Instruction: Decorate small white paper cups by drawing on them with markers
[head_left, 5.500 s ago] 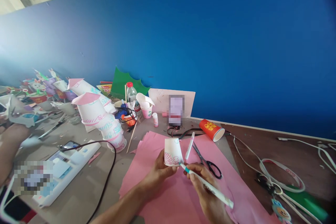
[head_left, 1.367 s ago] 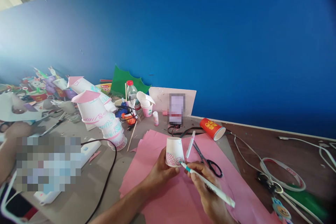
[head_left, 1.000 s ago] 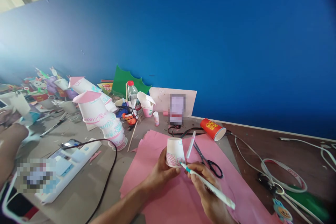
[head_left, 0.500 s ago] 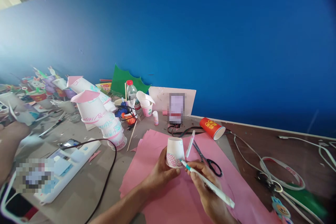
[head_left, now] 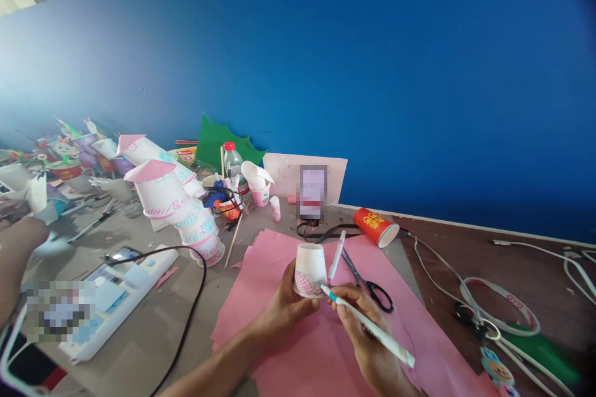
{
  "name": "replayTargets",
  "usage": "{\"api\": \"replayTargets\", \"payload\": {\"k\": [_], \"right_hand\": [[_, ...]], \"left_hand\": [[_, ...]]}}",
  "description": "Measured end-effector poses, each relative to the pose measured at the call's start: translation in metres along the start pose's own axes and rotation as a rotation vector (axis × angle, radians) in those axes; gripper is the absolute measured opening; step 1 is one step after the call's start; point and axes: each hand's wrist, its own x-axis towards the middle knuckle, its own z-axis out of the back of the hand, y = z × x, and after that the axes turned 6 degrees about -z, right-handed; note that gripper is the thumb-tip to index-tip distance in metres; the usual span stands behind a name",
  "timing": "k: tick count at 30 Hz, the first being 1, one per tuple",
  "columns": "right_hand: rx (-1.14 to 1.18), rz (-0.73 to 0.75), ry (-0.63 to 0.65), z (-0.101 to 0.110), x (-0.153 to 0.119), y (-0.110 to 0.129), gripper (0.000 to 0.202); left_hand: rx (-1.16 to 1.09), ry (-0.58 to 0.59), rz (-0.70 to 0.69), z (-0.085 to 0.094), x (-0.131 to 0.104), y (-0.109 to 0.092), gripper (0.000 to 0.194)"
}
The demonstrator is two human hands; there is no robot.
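Your left hand (head_left: 285,301) grips the white paper cup (head_left: 310,258), mouth down, over the pink paper (head_left: 298,356); your right hand (head_left: 367,350) holds the marker (head_left: 382,336), teal tip at the cup's lower side. You seem to be mid-drawing; the next stroke likely calls for a steady cup and light pressure. Scissors (head_left: 365,283) lie just beyond your right hand.

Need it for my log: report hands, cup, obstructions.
Left hand holding patterned cup. Right hand gripping marker, tip at cup. Scissors beyond right hand, not blocking.
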Motion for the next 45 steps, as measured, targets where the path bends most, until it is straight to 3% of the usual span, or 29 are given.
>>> {"api": "replayTargets", "payload": {"k": [7,17,22,31,37,45], "right_hand": [[-0.005,0.032,0.037,0.0004,0.0015,0.0055,0.015],[-0.004,0.021,-0.047,0.0002,0.0026,0.0037,0.020],[-0.027,0.036,0.005,0.0014,0.0015,0.0028,0.020],[0.034,-0.067,-0.055,-0.0006,0.0031,0.0042,0.026],[0.015,-0.019,-0.015,0.0012,0.0033,0.0050,0.027],[0.036,-0.060,-0.018,0.0023,0.0006,0.0028,0.027]], "left_hand": [[-0.031,0.011,0.006,-0.0008,-0.0012,0.0001,0.070],[-0.028,0.000,-0.013,0.0007,0.0003,0.0037,0.072],[-0.061,0.007,-0.011,-0.0003,-0.0004,0.0024,0.071],[-0.021,-0.032,-0.016,-0.0003,-0.0010,0.0004,0.071],[-0.017,-0.005,-0.013,0.0004,-0.0003,0.0018,0.072],[0.020,-0.014,-0.021,0.0019,0.0004,0.0020,0.073]]}}
